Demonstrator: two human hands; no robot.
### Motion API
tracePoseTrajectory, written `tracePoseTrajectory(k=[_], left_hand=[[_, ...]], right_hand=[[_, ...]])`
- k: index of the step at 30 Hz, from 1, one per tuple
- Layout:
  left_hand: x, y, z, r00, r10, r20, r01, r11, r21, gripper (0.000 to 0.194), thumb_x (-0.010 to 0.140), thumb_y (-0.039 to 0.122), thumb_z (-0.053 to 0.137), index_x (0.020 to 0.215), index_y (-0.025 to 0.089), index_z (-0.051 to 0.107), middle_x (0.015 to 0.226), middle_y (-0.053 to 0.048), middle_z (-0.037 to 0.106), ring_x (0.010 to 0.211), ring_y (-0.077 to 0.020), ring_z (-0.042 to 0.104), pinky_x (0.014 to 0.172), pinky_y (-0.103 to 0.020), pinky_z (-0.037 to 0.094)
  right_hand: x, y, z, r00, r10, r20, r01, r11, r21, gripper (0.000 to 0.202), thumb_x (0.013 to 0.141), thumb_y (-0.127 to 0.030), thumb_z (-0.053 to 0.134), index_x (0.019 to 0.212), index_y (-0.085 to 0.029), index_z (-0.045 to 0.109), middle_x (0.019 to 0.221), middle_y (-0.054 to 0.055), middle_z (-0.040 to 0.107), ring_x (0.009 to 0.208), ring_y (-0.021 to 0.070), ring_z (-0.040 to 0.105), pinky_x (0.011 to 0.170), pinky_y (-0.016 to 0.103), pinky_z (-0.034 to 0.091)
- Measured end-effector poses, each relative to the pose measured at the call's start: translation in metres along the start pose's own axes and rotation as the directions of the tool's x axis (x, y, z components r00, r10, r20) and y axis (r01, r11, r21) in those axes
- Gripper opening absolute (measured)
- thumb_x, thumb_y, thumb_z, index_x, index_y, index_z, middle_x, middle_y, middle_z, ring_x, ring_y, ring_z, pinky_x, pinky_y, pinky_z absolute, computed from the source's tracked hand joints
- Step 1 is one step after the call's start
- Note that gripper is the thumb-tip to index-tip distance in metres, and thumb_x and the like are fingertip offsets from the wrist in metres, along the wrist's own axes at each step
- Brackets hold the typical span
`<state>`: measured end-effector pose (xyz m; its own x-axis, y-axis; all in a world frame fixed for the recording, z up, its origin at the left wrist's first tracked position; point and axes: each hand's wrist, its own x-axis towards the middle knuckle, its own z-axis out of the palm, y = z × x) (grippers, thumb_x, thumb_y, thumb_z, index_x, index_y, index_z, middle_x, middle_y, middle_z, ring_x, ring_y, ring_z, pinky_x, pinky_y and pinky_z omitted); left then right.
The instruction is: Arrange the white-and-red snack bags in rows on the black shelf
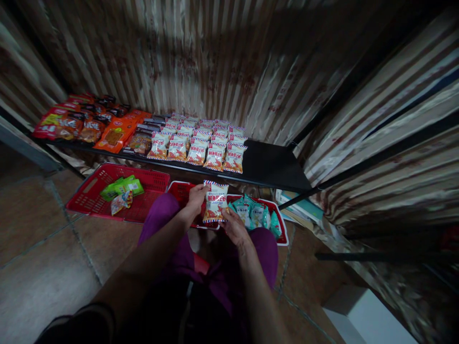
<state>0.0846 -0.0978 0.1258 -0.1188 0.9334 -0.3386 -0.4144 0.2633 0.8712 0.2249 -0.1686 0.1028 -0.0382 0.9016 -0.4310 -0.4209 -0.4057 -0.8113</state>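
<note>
A white and orange snack bag (216, 202) with striped edges is held upright between both hands, above the middle red basket (182, 190). My left hand (197, 198) pinches its upper left edge. At its lower right corner, my right hand (234, 226) grips the bag with thumb and fingers. Just beyond, several bags of the same kind (196, 150) stand in rows on a black shelf (274, 165). To their left on the shelf are dark brown bags (139, 141), orange bags (116, 134) and red bags (59, 125).
Left on the tiled floor is a large red basket (152, 180) with green packets (120, 186) and one colourful packet. A basket (283, 228) at the right holds teal bags (257, 215). Dark shelf posts (322, 186), a striped curtain (215, 62) and a white box (373, 317) surround the area.
</note>
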Motion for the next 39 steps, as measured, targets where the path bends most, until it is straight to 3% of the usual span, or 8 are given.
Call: tracePoseTrajectory(k=[8, 13, 17, 19, 25, 32, 36, 39], left_hand=[[-0.004, 0.003, 0.007, 0.999, 0.022, -0.048, -0.023, 1.000, -0.022, 0.023, 0.060, 0.036, 0.069, 0.068, 0.015, 0.061, 0.058, 0.002, 0.059, 0.051, -0.0092, 0.051, 0.053, -0.022, 0.041], [-0.004, 0.005, 0.003, 0.999, 0.032, -0.028, -0.032, 0.999, -0.018, 0.021, 0.061, 0.034, 0.067, 0.069, 0.015, 0.061, 0.058, 0.002, 0.060, 0.050, -0.0097, 0.051, 0.051, -0.023, 0.042], [-0.008, 0.006, -0.001, 0.999, 0.039, 0.020, -0.039, 0.999, 0.009, 0.021, 0.060, 0.034, 0.067, 0.068, 0.015, 0.062, 0.057, 0.002, 0.060, 0.049, -0.0105, 0.051, 0.051, -0.023, 0.040], [-0.012, 0.006, -0.002, 0.997, 0.045, 0.055, -0.046, 0.999, 0.023, 0.021, 0.060, 0.034, 0.067, 0.067, 0.015, 0.063, 0.057, 0.001, 0.060, 0.050, -0.0105, 0.052, 0.051, -0.022, 0.040], [-0.024, 0.000, 0.001, 0.991, 0.060, 0.122, -0.069, 0.995, 0.067, 0.021, 0.060, 0.034, 0.067, 0.065, 0.014, 0.063, 0.056, 0.001, 0.059, 0.049, -0.0097, 0.050, 0.048, -0.020, 0.036], [-0.028, -0.009, 0.000, 0.984, 0.106, 0.143, -0.117, 0.990, 0.072, 0.025, 0.064, 0.039, 0.065, 0.066, 0.014, 0.062, 0.057, 0.002, 0.058, 0.051, -0.0083, 0.049, 0.049, -0.018, 0.037], [-0.032, -0.003, -0.002, 0.971, 0.037, 0.234, -0.058, 0.995, 0.084, 0.028, 0.065, 0.041, 0.067, 0.069, 0.014, 0.062, 0.057, 0.002, 0.058, 0.051, -0.0081, 0.050, 0.050, -0.018, 0.039], [-0.038, 0.002, -0.004, 0.933, -0.097, 0.346, 0.066, 0.993, 0.099, 0.036, 0.062, 0.044, 0.071, 0.079, 0.014, 0.063, 0.065, -0.001, 0.064, 0.056, -0.0110, 0.057, 0.055, -0.022, 0.045]], right_hand=[[-0.005, -0.002, -0.002, 1.000, -0.026, -0.010, 0.026, 0.999, -0.019, 0.031, 0.062, -0.035, 0.077, 0.090, -0.025, 0.067, 0.090, -0.001, 0.071, 0.072, 0.0125, 0.062, 0.057, 0.021, 0.046], [-0.008, -0.007, -0.003, 0.999, -0.034, 0.030, 0.035, 0.998, -0.047, 0.036, 0.065, -0.044, 0.074, 0.093, -0.024, 0.068, 0.097, 0.003, 0.071, 0.083, 0.0177, 0.065, 0.067, 0.026, 0.051], [0.000, -0.022, -0.002, 0.989, -0.102, -0.111, 0.106, 0.994, 0.029, 0.039, 0.068, -0.054, 0.068, 0.093, -0.024, 0.069, 0.092, 0.004, 0.072, 0.084, 0.0177, 0.066, 0.070, 0.027, 0.051], [0.005, -0.031, 0.000, 0.971, -0.151, -0.186, 0.162, 0.986, 0.048, 0.034, 0.066, -0.050, 0.071, 0.087, -0.024, 0.069, 0.087, 0.003, 0.072, 0.080, 0.0155, 0.066, 0.070, 0.025, 0.050], [0.015, -0.041, 0.008, 0.938, -0.225, -0.264, 0.231, 0.973, -0.009, 0.025, 0.052, -0.032, 0.081, 0.069, -0.018, 0.069, 0.068, 0.001, 0.071, 0.061, 0.0132, 0.062, 0.060, 0.024, 0.049], [0.021, -0.038, 0.010, 0.871, -0.278, -0.404, 0.312, 0.950, 0.021, 0.022, 0.049, -0.028, 0.078, 0.063, -0.019, 0.064, 0.055, -0.004, 0.066, 0.050, 0.0112, 0.059, 0.051, 0.023, 0.047], [0.024, -0.039, 0.011, 0.846, -0.275, -0.457, 0.327, 0.944, 0.037, 0.018, 0.049, -0.024, 0.076, 0.063, -0.019, 0.064, 0.053, -0.005, 0.065, 0.047, 0.0103, 0.057, 0.047, 0.021, 0.046], [0.029, -0.041, 0.010, 0.825, -0.272, -0.495, 0.337, 0.940, 0.045, 0.016, 0.050, -0.021, 0.075, 0.061, -0.019, 0.064, 0.052, -0.005, 0.064, 0.046, 0.0102, 0.057, 0.046, 0.021, 0.046]])
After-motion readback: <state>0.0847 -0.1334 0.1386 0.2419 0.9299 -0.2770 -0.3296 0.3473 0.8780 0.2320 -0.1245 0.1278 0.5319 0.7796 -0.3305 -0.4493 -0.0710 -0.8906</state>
